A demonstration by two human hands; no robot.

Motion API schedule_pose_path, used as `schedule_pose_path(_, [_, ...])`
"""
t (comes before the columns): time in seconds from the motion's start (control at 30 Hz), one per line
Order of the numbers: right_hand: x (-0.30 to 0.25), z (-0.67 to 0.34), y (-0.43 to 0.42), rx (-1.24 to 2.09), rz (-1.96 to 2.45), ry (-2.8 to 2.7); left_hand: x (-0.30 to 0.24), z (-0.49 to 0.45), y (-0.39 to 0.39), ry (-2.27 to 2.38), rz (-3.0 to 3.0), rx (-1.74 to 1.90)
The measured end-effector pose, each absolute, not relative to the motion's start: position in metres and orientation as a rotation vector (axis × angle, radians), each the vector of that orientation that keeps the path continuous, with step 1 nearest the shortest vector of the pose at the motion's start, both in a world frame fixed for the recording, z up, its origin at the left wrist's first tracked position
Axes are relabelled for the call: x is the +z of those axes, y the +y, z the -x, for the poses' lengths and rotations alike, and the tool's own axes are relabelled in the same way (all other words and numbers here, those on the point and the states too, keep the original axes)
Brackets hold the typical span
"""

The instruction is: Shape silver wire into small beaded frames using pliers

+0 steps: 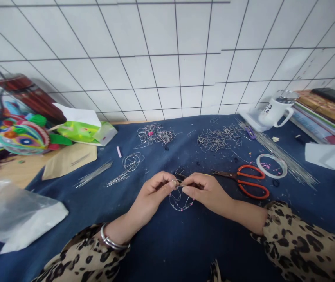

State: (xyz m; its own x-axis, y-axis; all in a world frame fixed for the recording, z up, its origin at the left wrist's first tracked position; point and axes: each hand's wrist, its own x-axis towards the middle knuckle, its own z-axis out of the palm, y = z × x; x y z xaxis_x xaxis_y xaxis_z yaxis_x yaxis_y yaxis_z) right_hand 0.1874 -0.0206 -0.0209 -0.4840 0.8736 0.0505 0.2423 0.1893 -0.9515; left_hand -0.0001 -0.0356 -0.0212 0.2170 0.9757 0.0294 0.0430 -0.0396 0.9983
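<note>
My left hand (155, 192) and my right hand (204, 190) meet over the dark blue cloth, thumbs and fingers pinched. Between them they hold a thin wire loop with small pink beads (182, 210), its beaded part hanging below the fingertips. The wire ends at the fingertips are too fine to make out. Just behind my hands lies a dark tool, mostly hidden by the fingers. Right of my right hand rest orange-handled scissors (251, 182), blades pointing toward it. Left of my left hand is a small bundle of wire loops (132, 161) with straight ends.
Tangled wire piles (222, 139) lie at the back. On the right are a plastic ring (285, 167) around pink beads, long straight wires (287, 156), a white mug (274, 113) and stacked books (326, 117). On the left are a plastic bag (35, 223), a brown envelope (67, 162) and a reddish-brown flask (34, 96).
</note>
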Motion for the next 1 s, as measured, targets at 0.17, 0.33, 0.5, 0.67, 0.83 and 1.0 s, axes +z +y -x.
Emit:
schedule_pose_path(0.17, [-0.0213,-0.1868,-0.0215,1.368,1.050,-1.802,-0.0230,0.0000,-0.0351,1.088,-1.357,1.047])
schedule_pose_path(0.33, [-0.0198,-0.1857,-0.0231,1.396,1.059,-1.736,-0.0231,0.0000,-0.0344,1.092,-1.341,1.090])
schedule_pose_path(0.5, [-0.0211,-0.1851,-0.0234,1.374,1.035,-1.760,-0.0241,0.0037,-0.0351,1.149,-1.453,1.100])
schedule_pose_path(0.67, [-0.0232,-0.1854,-0.0228,1.331,1.008,-1.811,-0.0257,0.0075,-0.0358,1.221,-1.585,1.102])
schedule_pose_path(0.83, [-0.0232,-0.1863,-0.0218,1.240,0.966,-1.894,-0.0224,0.0074,-0.0340,1.153,-1.711,1.070])
schedule_pose_path(1.0, [-0.0231,-0.1867,-0.0212,1.205,0.958,-1.915,-0.0188,0.0061,-0.0322,1.083,-1.794,1.019])
